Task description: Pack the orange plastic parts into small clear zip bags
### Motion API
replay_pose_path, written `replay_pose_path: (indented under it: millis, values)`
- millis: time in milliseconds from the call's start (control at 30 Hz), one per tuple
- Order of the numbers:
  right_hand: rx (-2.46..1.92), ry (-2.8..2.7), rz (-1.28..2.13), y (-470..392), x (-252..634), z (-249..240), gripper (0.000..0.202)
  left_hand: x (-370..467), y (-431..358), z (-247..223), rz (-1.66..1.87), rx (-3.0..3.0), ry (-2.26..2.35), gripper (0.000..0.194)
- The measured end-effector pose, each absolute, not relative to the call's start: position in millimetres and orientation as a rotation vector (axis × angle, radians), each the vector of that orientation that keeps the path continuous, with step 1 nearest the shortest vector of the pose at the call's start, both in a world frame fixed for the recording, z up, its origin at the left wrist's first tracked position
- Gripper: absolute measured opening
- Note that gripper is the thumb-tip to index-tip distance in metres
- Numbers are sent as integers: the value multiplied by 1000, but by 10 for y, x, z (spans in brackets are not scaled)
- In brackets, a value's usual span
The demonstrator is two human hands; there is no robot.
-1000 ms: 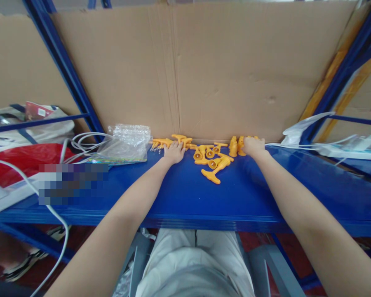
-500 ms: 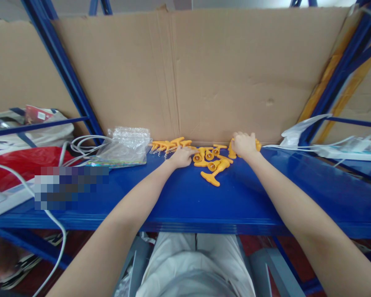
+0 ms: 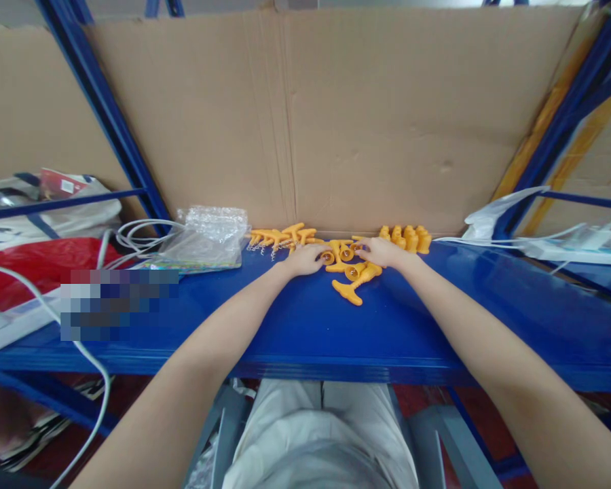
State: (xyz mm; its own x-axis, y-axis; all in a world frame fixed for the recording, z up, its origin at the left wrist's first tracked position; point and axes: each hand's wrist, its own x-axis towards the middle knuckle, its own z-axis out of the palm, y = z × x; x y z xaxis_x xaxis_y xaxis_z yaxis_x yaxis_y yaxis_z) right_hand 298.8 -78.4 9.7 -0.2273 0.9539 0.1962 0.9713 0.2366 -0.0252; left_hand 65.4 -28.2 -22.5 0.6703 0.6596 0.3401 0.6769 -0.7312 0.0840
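Note:
Several yellow corkscrews with T-shaped handles lie in a loose pile in the middle of the blue shelf. My left hand (image 3: 306, 259) is at the pile's left side, its fingers closed on a corkscrew (image 3: 328, 257) whose open bell faces me. On the other side, my right hand (image 3: 381, 252) has its fingertips around another corkscrew (image 3: 356, 247), partly covered by them. Nearest me lies a corkscrew (image 3: 347, 293) with its handle toward the front. Left of the pile are yellow T-handles (image 3: 280, 238) with bare metal spirals. Yellow bell-shaped pieces (image 3: 411, 239) stand grouped behind my right hand.
A cardboard sheet (image 3: 366, 122) walls off the back. Clear plastic bags (image 3: 206, 238), white cables (image 3: 142, 234) and a red bag (image 3: 45, 268) lie on the left. A white power strip (image 3: 573, 250) is at the right, by the blue rack post (image 3: 554, 132).
My right hand has left the bell-shaped pieces and moved left to the pile, uncovering them. My left hand's fingers have closed at the nearest corkscrew, which shifted slightly right.

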Motion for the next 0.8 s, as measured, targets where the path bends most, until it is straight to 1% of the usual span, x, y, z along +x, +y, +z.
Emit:
replay_pose_path:
  millis: [100,200,333,433,600,700,800]
  values:
    - [-1744,-2327,-175,-705,3009,11,42,691,-305,-217,-725,-2749,-1248,40]
    - [-1689,-2290,-207,-627,3052,-56,45,701,-274,-201,-1011,-2676,-1352,37]
    - [-1612,-2274,-95,-563,3096,-114,41,694,-207,-187,-1427,-2559,-1354,32]
    - [-1610,-2216,19,-573,3100,-114,37,696,-189,-193,-1588,-2445,-1281,28]
    - [-1621,-2132,57,-608,3060,-68,24,733,-220,-210,-1591,-2411,-1230,31]
    - [-1456,-2000,67,-624,2966,-18,20,763,-258,-207,-1512,-2400,-1127,32]
    - [-1274,-1864,350,-684,2797,62,27,793,-305,-197,-1330,-2396,-1009,32]
